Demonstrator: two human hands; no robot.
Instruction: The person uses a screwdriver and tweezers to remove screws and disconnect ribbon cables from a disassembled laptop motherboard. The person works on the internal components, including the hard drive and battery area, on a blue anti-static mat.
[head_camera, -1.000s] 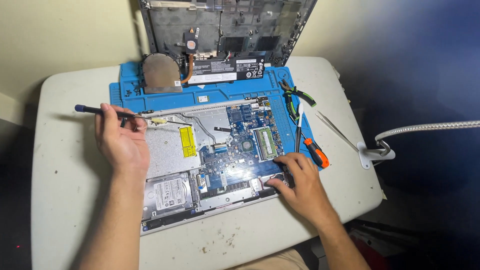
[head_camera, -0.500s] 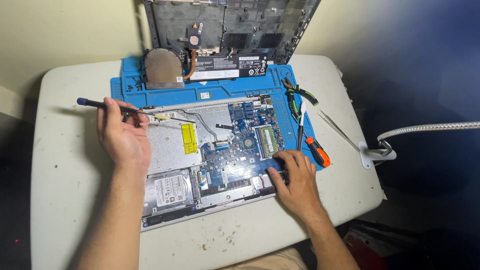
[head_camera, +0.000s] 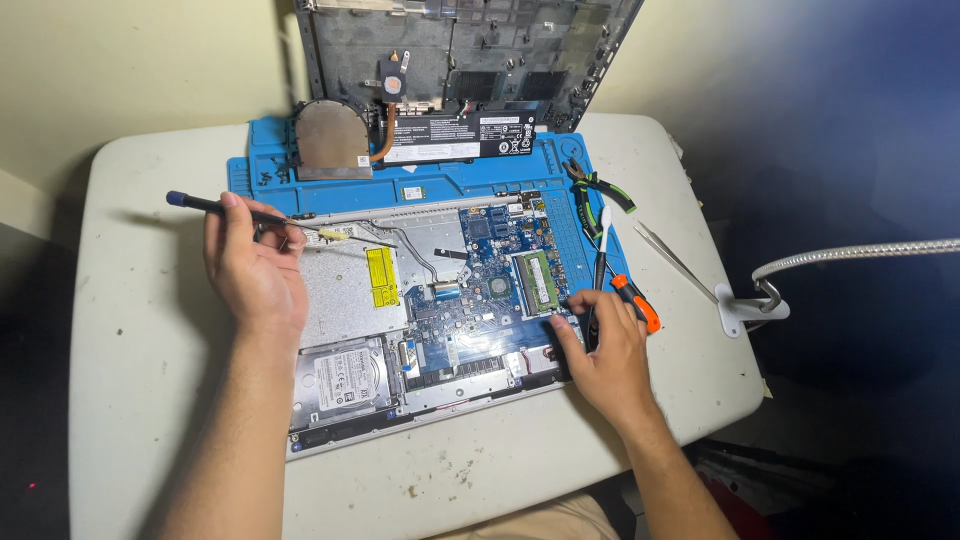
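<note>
An opened laptop base lies on a blue work mat, showing a blue circuit board, a silver optical drive with a yellow label and a hard drive. My left hand holds a thin dark screwdriver over the laptop's left rear corner. Its tip points right. My right hand rests on the laptop's front right corner, fingers curled against the edge. Whether it grips anything is hidden.
An orange-handled screwdriver, a brush, green-handled pliers and tweezers lie to the right. A removed cover panel, a fan with heat pipe and a black battery sit at the back. A flexible lamp arm clamps to the table's right edge.
Both hands stay in nearly the same places on the laptop. The view has shifted slightly, and my right hand has slid a little along the front right corner.
</note>
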